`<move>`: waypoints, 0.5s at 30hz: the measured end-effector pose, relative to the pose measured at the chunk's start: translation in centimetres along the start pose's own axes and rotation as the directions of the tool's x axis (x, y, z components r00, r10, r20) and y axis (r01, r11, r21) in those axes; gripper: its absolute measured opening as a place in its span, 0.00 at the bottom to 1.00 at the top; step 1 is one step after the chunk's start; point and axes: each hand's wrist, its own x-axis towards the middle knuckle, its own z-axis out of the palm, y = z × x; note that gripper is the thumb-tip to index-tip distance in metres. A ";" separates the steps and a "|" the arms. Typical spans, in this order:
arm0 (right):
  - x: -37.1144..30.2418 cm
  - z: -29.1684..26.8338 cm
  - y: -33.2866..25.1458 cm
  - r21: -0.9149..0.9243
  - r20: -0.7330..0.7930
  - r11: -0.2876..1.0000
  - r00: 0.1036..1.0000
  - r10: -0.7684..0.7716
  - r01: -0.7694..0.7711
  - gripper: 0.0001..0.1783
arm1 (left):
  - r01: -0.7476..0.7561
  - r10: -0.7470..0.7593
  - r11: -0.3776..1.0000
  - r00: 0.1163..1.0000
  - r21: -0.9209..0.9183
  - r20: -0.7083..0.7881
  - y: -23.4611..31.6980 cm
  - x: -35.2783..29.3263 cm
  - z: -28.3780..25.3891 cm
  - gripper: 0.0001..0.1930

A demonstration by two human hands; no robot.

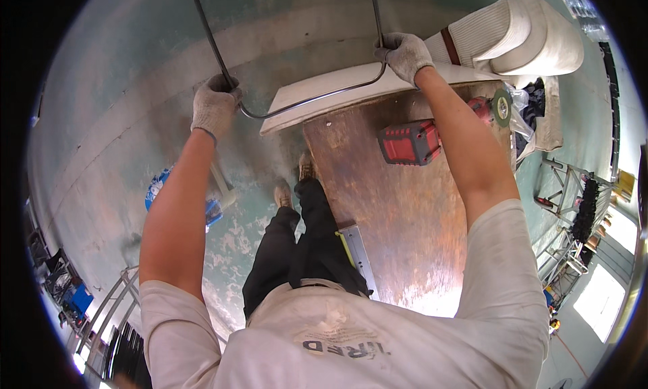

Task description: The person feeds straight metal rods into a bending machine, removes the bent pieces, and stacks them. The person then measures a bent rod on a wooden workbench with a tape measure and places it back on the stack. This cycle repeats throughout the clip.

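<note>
A thin dark metal tube (320, 97), bent into a U with rounded corners, spans between my two gloved hands. My left hand (214, 107) is closed round its left leg just above the bend. Its right leg is gripped by my right hand (406, 57), close to the other corner. Both legs run up out of the picture. Behind the tube's cross part lies a pale padded board (297, 112) along the far edge of a worn wooden tabletop (364, 200). A red and black cordless angle grinder (410, 143) rests there, partly hidden under my right forearm.
A thick white ribbed roll (486, 38) with a brown strap lies at the far right. Next to the grinder's disc (501, 107) are dark cloth and clear plastic. A flat metal piece (361, 257) lies by my waist. Blue packaging (214, 211) sits on the green floor.
</note>
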 end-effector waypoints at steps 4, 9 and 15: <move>0.6 1.3 2.0 -0.007 -0.003 1.000 1.000 0.003 -0.003 0.21 | -0.025 0.025 1.000 1.000 -0.015 0.011 -0.6 0.3 1.6 0.10; 0.7 1.5 5.1 -0.034 0.003 0.999 0.999 0.043 -0.043 0.21 | -0.006 0.010 0.999 0.997 -0.047 0.078 -1.3 0.6 3.4 0.10; -0.5 1.4 2.3 -0.119 -0.001 0.993 1.000 -0.027 0.027 0.17 | 0.098 -0.098 0.995 0.995 -0.006 0.024 -2.0 0.3 3.4 0.10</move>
